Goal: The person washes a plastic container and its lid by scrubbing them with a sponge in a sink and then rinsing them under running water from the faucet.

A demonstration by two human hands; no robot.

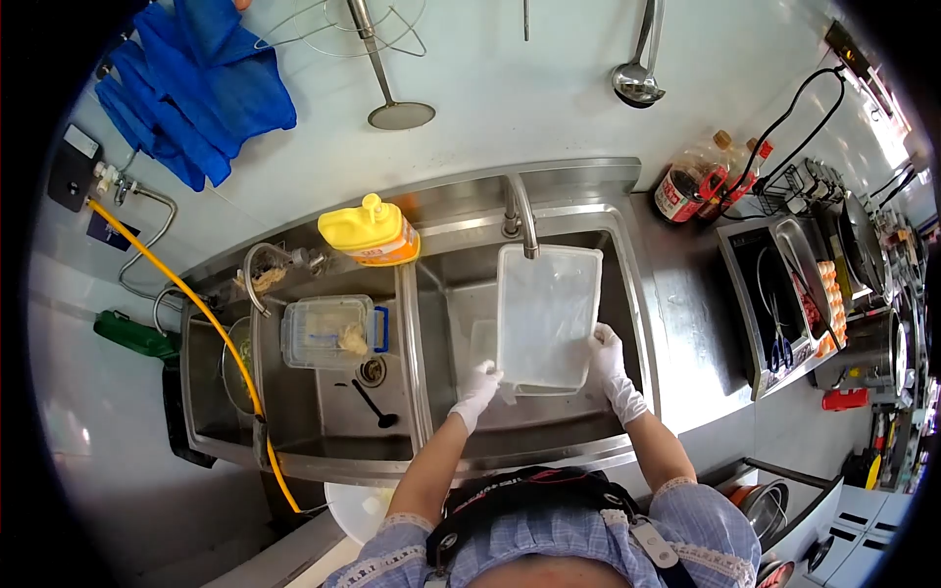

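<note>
A translucent white plastic container (549, 314), rectangular and tilted, is held over the right sink basin (461, 392) below the faucet (526, 220). My left hand (477, 388), in a white glove, grips its lower left edge. On the opposite side, my gloved right hand (609, 361) has its fingers closed on the right edge. Behind the container, more clear plastic shows in the basin; its shape is partly hidden. In the middle basin lies a clear plastic box (319, 333) with a blue clip, a pale clump on it, and a black ladle (376, 407) close by.
A yellow jug (368, 233) stands on the sink's back ledge. A yellow hose (196, 299) crosses the left basin. Blue gloves (211, 88), a strainer (400, 116) and ladles (639, 83) hang on the wall. Sauce bottles (691, 186) and a tray of eggs (831, 299) are to the right.
</note>
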